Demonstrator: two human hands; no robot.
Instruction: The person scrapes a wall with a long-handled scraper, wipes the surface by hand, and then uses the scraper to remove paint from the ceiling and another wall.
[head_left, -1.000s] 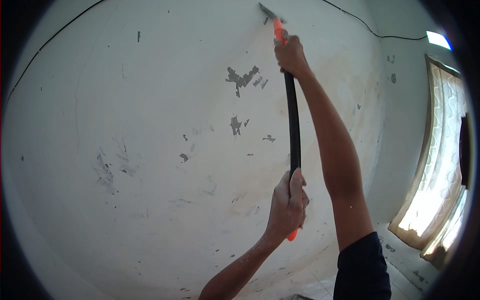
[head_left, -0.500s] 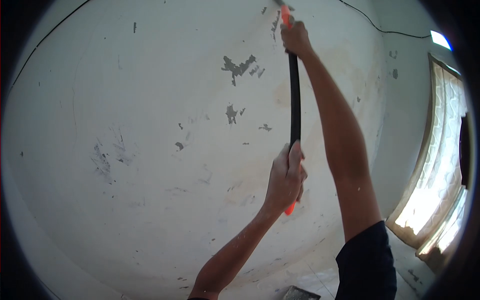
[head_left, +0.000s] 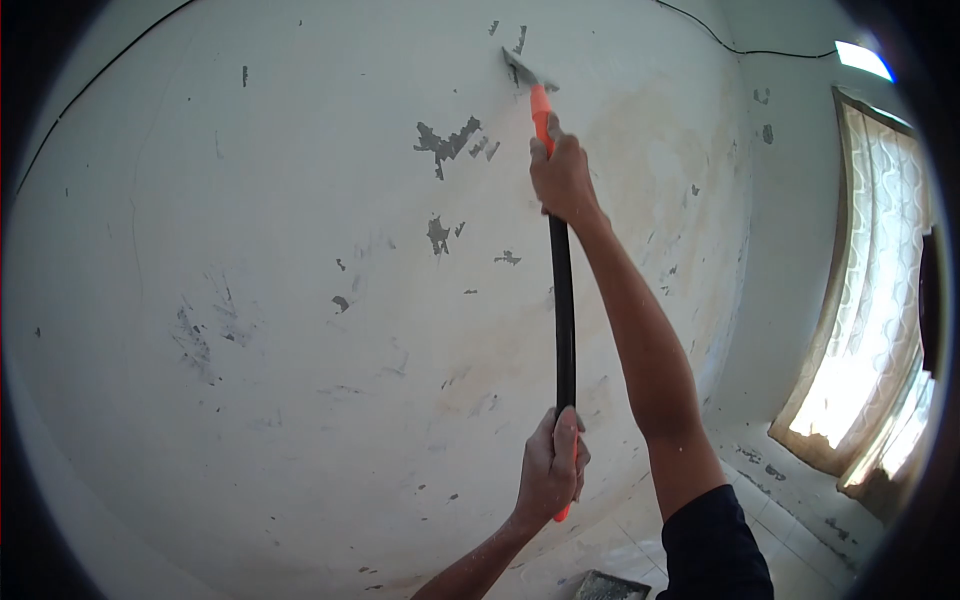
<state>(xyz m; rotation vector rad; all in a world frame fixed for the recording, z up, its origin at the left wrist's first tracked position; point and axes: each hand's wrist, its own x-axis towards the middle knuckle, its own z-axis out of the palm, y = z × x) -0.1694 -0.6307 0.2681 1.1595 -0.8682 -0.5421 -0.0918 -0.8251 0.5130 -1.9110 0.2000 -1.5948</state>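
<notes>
Two bare hands grip a long-handled scraper (head_left: pixel 564 310), its blade (head_left: pixel 522 68) up at a patchy white wall (head_left: pixel 300 420). The right hand (head_left: pixel 565 175) clasps the orange collar near the blade; the left hand (head_left: pixel 550 465) clenches the lower end. A curtained window (head_left: pixel 865 290) glows at right.

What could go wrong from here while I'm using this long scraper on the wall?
The metal blade might gouge the wall or lift more coating, as grey patches already show nearby.
The right hand grips close below that blade, so a slip could nick it.
A dark-rimmed object lies on the floor below; someone stepping forward might trip on it.
</notes>
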